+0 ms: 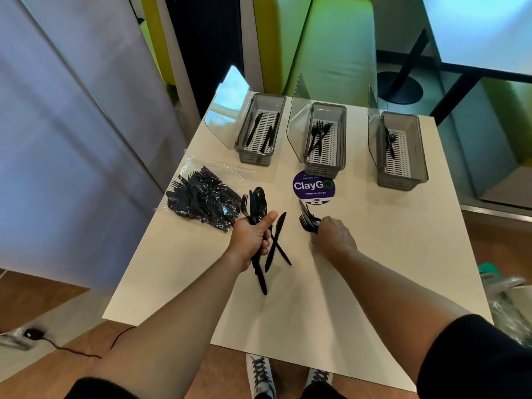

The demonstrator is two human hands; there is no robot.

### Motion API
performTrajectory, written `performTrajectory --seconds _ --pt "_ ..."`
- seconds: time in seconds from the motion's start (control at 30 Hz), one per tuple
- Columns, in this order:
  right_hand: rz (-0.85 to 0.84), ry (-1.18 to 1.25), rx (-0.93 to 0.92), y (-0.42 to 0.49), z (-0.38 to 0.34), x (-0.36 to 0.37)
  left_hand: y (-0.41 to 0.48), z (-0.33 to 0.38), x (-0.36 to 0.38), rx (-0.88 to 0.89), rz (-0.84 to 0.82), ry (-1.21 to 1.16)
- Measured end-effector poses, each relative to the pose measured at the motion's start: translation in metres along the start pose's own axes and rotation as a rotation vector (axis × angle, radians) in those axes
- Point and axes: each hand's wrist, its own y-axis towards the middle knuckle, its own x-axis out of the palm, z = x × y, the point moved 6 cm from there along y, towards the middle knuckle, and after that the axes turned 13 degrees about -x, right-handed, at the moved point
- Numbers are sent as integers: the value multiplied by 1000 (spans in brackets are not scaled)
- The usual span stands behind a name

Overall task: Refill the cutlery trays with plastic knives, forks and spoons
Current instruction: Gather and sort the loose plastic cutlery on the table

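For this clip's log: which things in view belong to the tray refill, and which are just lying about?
Job: knife tray, fork tray, spoon tray, bag of cutlery, mixed bundle in left hand, forks in right hand, two loose knives.
Lying about: round sticker, charger on the floor, green seat.

Left hand (250,240): cutlery (258,204); right hand (335,240): forks (307,221)
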Motion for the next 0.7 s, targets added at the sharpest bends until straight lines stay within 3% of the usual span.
performTrajectory --seconds 0.3,0.43,0.57,0.7 --pt "-88 126 -48 5 -1 -9 -1 1 6 -14 7 -36" --pt "-38 500 -184 4 -24 -12 -3 7 11 -14 24 -64" --pt "-123 794 -294 -9 -68 -14 -6 18 15 67 27 -54" --pt "-206 600 -489 -22 -101 -7 -9 27 18 101 10 -47"
